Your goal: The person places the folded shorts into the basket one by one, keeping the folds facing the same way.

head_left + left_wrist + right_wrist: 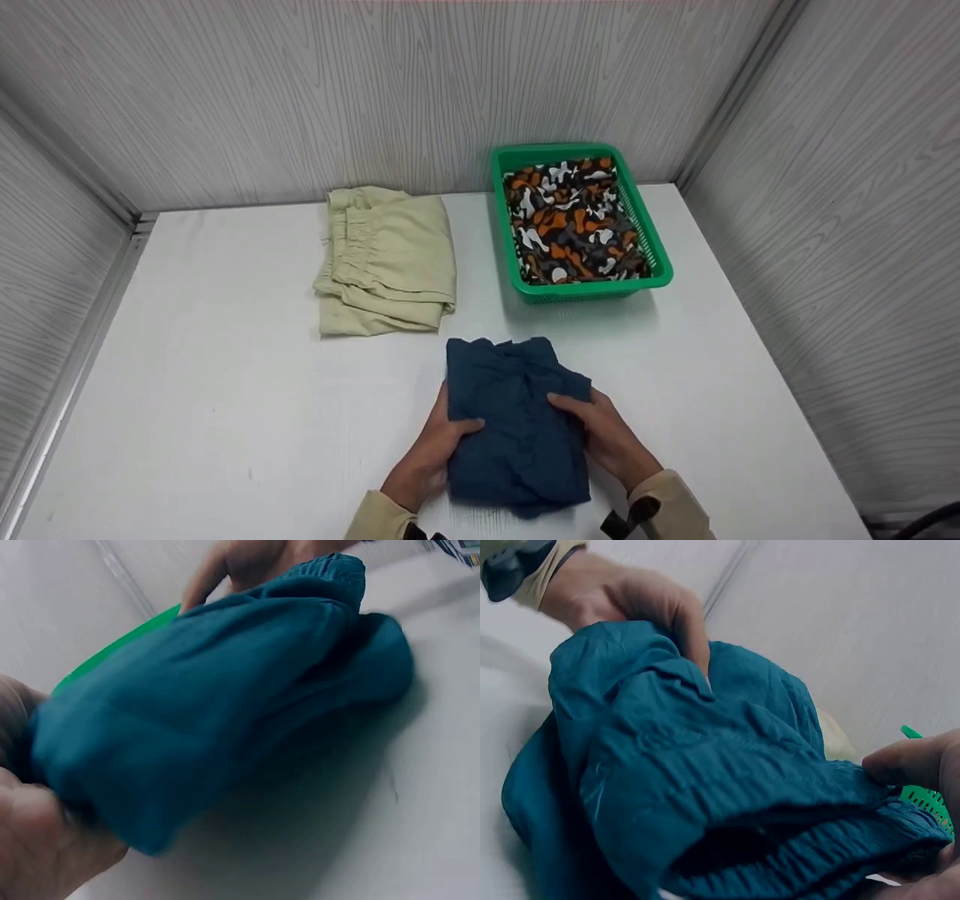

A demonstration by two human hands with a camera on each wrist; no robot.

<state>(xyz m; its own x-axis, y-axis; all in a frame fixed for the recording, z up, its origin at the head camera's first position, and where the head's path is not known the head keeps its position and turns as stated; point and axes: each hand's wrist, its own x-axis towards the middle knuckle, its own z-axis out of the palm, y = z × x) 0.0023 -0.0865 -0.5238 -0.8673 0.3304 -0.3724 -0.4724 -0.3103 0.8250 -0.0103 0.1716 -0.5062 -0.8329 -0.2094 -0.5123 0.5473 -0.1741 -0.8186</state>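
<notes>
Folded blue elastic-waist pants (517,435) are held over the near part of the table. My left hand (433,448) grips their left side, thumb on top and fingers underneath. On the other side my right hand (609,436) holds the right edge in the same way. The right wrist view shows the gathered waistband (780,840) of the pants, with a dark gap between its layers. In the left wrist view the cloth (202,697) hangs above the white table and casts a shadow on it.
Folded beige elastic-waist pants (397,247) lie at the back left of the white table (225,405). At the back right stands a green plastic basket (592,287) with a camouflage-patterned cloth (570,225) in it. Grey wood-grain panels (420,97) enclose the back and sides.
</notes>
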